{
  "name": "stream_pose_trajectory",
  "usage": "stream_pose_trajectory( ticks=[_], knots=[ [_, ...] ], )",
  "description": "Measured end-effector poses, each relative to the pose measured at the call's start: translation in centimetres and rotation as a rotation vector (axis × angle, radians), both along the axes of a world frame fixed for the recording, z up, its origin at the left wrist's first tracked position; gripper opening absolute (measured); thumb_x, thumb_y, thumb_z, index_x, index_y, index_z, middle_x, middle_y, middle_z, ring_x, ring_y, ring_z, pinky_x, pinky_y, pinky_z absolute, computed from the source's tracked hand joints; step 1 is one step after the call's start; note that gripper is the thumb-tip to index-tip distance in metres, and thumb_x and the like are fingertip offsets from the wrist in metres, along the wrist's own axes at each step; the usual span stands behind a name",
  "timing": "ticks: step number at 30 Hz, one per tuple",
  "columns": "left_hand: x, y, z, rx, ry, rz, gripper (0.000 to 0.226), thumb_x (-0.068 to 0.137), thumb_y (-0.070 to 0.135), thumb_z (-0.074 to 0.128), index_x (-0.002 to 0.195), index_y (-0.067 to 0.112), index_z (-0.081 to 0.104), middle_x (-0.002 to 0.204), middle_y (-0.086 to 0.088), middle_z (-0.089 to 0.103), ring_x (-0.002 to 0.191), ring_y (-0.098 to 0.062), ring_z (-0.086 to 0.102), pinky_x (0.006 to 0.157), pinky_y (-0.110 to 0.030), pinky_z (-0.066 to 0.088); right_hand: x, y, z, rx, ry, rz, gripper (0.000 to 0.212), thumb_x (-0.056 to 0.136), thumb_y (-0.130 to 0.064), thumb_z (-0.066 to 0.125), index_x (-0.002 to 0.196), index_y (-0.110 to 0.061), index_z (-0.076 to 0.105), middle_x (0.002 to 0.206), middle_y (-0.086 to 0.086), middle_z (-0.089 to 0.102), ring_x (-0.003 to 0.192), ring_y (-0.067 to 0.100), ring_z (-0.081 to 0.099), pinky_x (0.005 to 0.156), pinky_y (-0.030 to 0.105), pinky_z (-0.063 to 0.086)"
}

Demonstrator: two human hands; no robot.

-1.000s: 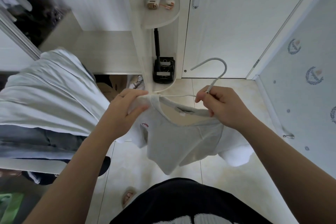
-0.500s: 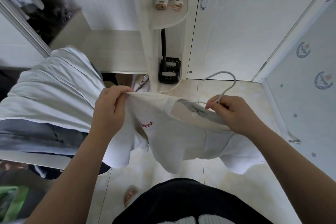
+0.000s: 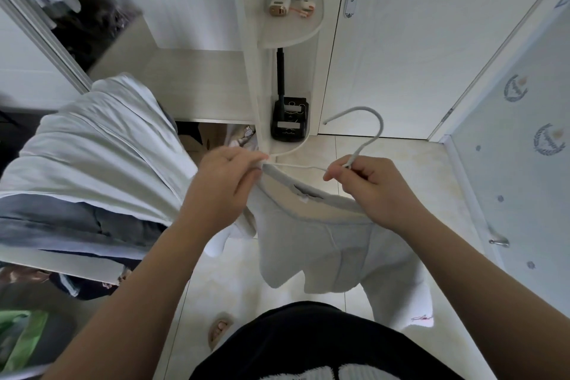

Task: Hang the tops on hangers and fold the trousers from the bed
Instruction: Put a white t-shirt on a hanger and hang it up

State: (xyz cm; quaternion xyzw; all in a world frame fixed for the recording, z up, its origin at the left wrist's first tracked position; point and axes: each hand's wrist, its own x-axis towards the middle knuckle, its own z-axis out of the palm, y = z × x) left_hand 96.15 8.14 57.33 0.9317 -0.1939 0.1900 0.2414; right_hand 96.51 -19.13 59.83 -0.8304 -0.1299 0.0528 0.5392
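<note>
A white top [image 3: 327, 244] hangs in front of me, its neckline stretched open between my hands. My left hand [image 3: 225, 182] pinches the left side of the collar together with the end of a thin white hanger arm. My right hand [image 3: 373, 185] grips the base of the hanger's grey hook [image 3: 367, 129] and the right side of the neckline. The hook curves up and to the left above my right hand. The rest of the hanger is hidden inside the top. A small red print shows on the sleeve at lower right.
Pale and dark garments [image 3: 92, 170] hang in the open wardrobe at left. A rounded corner shelf [image 3: 296, 31] holds small items; a black box [image 3: 289, 123] stands below it. A white door [image 3: 401, 40] is ahead, a patterned panel [image 3: 524, 133] at right. Tiled floor lies below.
The top has swung round so the red print is now at lower right. My left hand moved right and up to the collar edge; the neckline is pulled open wider.
</note>
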Motion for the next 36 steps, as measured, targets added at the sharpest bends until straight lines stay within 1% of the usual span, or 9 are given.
stream_pose_trajectory(
  ticks=[4, 6, 9, 14, 21, 26, 30, 33, 36],
  knots=[
    [0.2, -0.4, 0.0, -0.087, 0.039, 0.004, 0.021, 0.098, 0.007, 0.05, 0.105, 0.003, 0.069, 0.092, 0.0, 0.063, 0.083, -0.027, 0.059, 0.079, -0.043, 0.046, 0.9, 0.5, 0.2, -0.061, -0.036, 0.008, 0.015, 0.096, -0.023, 0.064, 0.086, -0.018, 0.073, 0.062, -0.009, 0.057, 0.057, 0.004, 0.049, 0.055, 0.015, 0.038],
    [0.5, 0.3, 0.1, -0.147, 0.029, 0.035, 0.021, 0.098, 0.007, 0.05, 0.105, 0.001, 0.069, 0.091, 0.005, 0.057, 0.083, -0.02, 0.055, 0.078, -0.041, 0.044, 1.4, -0.4, 0.0, -0.141, -0.085, 0.053, 0.006, 0.092, -0.025, 0.071, 0.095, -0.021, 0.07, 0.083, -0.015, 0.069, 0.077, -0.003, 0.061, 0.07, 0.01, 0.044],
    [0.7, 1.9, 0.6, -0.204, 0.007, 0.091, 0.02, 0.097, 0.007, 0.051, 0.106, 0.001, 0.068, 0.093, 0.003, 0.06, 0.082, -0.013, 0.054, 0.076, -0.026, 0.039, 1.9, -4.4, -1.5, -0.363, 0.035, 0.134, 0.035, 0.084, -0.032, 0.078, 0.113, -0.037, 0.059, 0.108, -0.024, 0.065, 0.103, -0.009, 0.058, 0.082, 0.006, 0.042],
    [0.8, 4.3, 1.0, -0.171, 0.005, 0.131, 0.023, 0.098, 0.008, 0.05, 0.107, -0.001, 0.069, 0.089, -0.009, 0.065, 0.081, -0.019, 0.055, 0.073, -0.024, 0.041, 2.2, -9.8, -5.6, -0.615, 0.266, -0.007, 0.018, 0.089, -0.017, 0.067, 0.082, -0.001, 0.064, 0.071, 0.008, 0.059, 0.07, 0.022, 0.049, 0.063, 0.033, 0.035],
    [0.8, 5.9, 0.7, -0.029, 0.008, 0.143, 0.025, 0.096, 0.006, 0.052, 0.107, -0.002, 0.073, 0.091, -0.017, 0.068, 0.081, -0.021, 0.045, 0.076, -0.031, 0.035, 2.7, -8.2, -3.9, -0.355, -0.003, -0.387, 0.015, 0.091, -0.024, 0.066, 0.077, -0.031, 0.068, 0.073, -0.016, 0.068, 0.071, -0.002, 0.059, 0.059, 0.009, 0.038],
    [0.3, 6.1, 0.3, -0.142, -0.012, 0.246, 0.02, 0.099, -0.003, 0.054, 0.107, 0.003, 0.071, 0.099, -0.007, 0.068, 0.096, -0.029, 0.056, 0.083, -0.03, 0.037, 1.7, -7.6, -2.1, -0.022, -0.118, -0.257, 0.025, 0.089, -0.011, 0.069, 0.081, -0.034, 0.069, 0.087, -0.016, 0.069, 0.082, -0.004, 0.063, 0.075, 0.008, 0.045],
    [-0.2, 5.6, 0.6, -0.238, -0.014, 0.239, 0.02, 0.1, 0.004, 0.052, 0.107, 0.009, 0.07, 0.097, 0.003, 0.062, 0.097, -0.021, 0.056, 0.083, -0.018, 0.04, 1.3, -8.0, -3.0, -0.089, -0.054, -0.24, 0.036, 0.084, -0.009, 0.077, 0.104, -0.028, 0.054, 0.124, -0.01, 0.061, 0.119, 0.008, 0.056, 0.105, 0.035, 0.044],
    [0.1, 5.1, 1.1, -0.249, -0.012, 0.188, 0.02, 0.099, 0.004, 0.053, 0.106, 0.01, 0.071, 0.096, 0.004, 0.064, 0.095, -0.013, 0.055, 0.084, -0.01, 0.039, 1.7, -7.6, -2.5, -0.183, -0.093, -0.246, 0.064, 0.084, -0.024, 0.08, 0.133, -0.036, 0.041, 0.14, -0.016, 0.047, 0.129, 0.006, 0.044, 0.105, 0.026, 0.034],
    [0.9, 4.5, 1.5, -0.243, 0.004, 0.158, 0.019, 0.1, 0.001, 0.056, 0.108, 0.009, 0.071, 0.098, 0.003, 0.065, 0.094, -0.012, 0.056, 0.085, -0.01, 0.039, 2.8, -6.6, -1.5, -0.382, -0.158, -0.113, 0.024, 0.094, -0.038, 0.065, 0.115, -0.045, 0.056, 0.111, -0.027, 0.063, 0.107, 0.0, 0.056, 0.09, 0.026, 0.041]
  ],
)
